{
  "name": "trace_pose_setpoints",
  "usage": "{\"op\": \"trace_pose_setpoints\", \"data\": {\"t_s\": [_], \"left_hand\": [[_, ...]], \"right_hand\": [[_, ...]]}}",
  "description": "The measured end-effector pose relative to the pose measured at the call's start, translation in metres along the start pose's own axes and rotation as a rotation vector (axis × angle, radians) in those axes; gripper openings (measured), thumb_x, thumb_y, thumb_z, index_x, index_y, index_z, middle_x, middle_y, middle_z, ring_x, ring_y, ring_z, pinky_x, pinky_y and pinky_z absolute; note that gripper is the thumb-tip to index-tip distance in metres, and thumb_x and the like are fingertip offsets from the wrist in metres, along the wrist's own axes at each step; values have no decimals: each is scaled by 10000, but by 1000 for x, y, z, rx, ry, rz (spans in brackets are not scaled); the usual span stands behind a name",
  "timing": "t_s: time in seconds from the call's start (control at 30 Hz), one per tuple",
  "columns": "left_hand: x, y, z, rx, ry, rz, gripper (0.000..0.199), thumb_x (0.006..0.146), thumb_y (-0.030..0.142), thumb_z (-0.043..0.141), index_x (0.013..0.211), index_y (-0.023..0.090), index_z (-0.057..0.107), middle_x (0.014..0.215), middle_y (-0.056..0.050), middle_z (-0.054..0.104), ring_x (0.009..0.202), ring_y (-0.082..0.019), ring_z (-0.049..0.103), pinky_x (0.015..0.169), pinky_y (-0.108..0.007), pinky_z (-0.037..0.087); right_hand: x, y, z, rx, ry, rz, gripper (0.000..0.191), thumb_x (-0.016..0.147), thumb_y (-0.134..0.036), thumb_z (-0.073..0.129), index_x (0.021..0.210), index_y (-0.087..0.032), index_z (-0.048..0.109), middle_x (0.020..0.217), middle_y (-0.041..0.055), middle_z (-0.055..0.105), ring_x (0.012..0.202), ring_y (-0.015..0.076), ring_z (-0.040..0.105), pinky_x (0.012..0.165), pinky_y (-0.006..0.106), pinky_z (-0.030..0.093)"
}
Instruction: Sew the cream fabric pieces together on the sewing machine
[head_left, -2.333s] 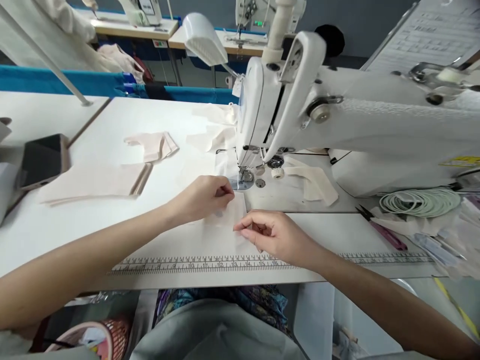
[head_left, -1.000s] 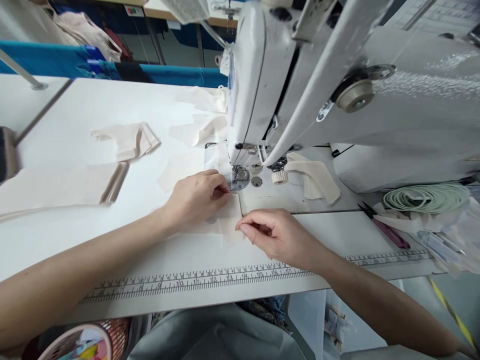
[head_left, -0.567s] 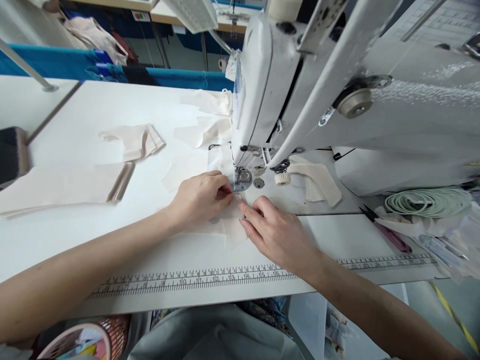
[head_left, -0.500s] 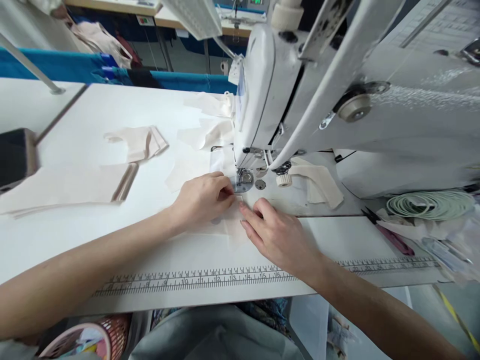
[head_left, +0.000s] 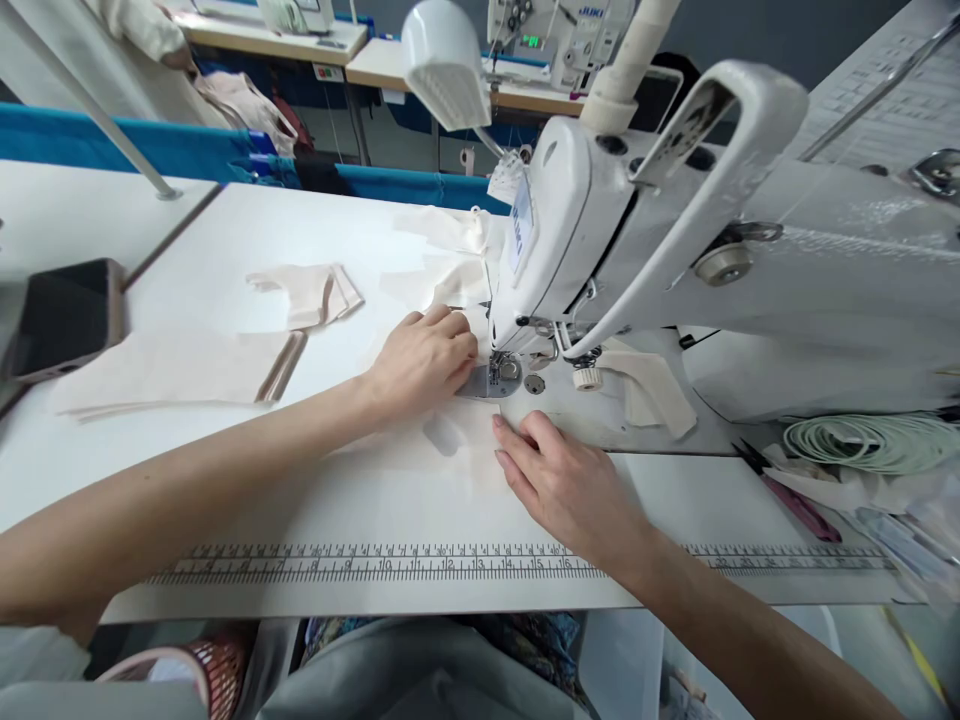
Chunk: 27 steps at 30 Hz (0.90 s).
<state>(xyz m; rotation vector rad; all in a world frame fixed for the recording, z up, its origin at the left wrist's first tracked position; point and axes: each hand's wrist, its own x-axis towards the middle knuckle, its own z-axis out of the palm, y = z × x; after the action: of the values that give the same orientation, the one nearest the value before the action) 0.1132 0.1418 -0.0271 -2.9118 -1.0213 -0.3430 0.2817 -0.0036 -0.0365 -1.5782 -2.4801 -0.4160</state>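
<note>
Left hand [head_left: 424,358] curled, fingertips pressing thin cream fabric piece [head_left: 442,445] flat just left of metal presser foot [head_left: 504,368] of white sewing machine [head_left: 675,260]. Right hand [head_left: 562,480] open, flat on fabric's right edge. Fabric lies on white worktop [head_left: 225,230], above printed ruler strip [head_left: 375,565].

Left hand [head_left: 424,362] flat on pale cloth piece [head_left: 420,450], fingertips touching presser foot [head_left: 501,370] of white sewing machine [head_left: 675,260]. Right hand [head_left: 566,480] presses cloth edge just in front of foot. Phone [head_left: 64,318] far left; printed ruler [head_left: 450,565] along table edge.
</note>
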Motion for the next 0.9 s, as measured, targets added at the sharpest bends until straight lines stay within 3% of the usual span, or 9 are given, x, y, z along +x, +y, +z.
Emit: {"op": "trace_pose_setpoints", "data": {"t_s": [0.2,0.4,0.47,0.53,0.63,0.73,0.9], "left_hand": [[8,-25,11,-160,98,-231,212,870,229,477,869,154,676,922,-85,656,884,-230,590,688,-333,484],[-2,-37,-3,50,119,-302,295,874,196,484,1128,124,616,1096,-148,639,1045,-314,562,740,-408,495],[-17,-24,-11,57,197,-206,279,903,188,471,1132,121,616,1074,-140,646,1039,-300,566,782,-420,503],[-36,-1,-18,-29,232,14,231,936,180,448,1042,130,647,988,-96,673,956,-246,595,783,-391,533],[-60,35,-19,-82,143,315,232,947,151,458,1049,95,658,1079,-100,679,991,-231,602,836,-368,564],[-70,55,-11,-27,132,358,285,933,149,488,1152,31,626,1221,-167,628,1114,-286,574,949,-416,539],[-69,55,-2,30,127,340,326,931,178,489,1143,-24,632,1210,-228,624,1137,-329,576,950,-431,549]], "right_hand": [[-1,1,1,18,9,1,334,976,-267,451,1221,-135,634,864,26,612,581,85,511,527,240,393],[-1,1,1,26,5,4,335,974,-271,460,1225,-129,631,874,27,610,565,77,495,502,235,384],[-1,1,0,26,0,-1,333,974,-263,459,1226,-127,628,866,25,604,553,72,482,480,231,371],[-1,1,0,20,-4,-5,322,974,-251,457,1214,-128,634,855,19,599,544,68,474,469,228,364],[0,1,-1,12,2,3,291,975,-243,451,1145,-138,664,837,13,592,555,71,486,486,228,379],[1,1,-2,20,-1,10,280,977,-247,442,1075,-143,683,831,14,585,574,79,502,502,230,394],[1,0,-2,0,-16,10,330,990,-260,417,1203,-129,633,852,23,597,605,86,528,527,233,409]]}}
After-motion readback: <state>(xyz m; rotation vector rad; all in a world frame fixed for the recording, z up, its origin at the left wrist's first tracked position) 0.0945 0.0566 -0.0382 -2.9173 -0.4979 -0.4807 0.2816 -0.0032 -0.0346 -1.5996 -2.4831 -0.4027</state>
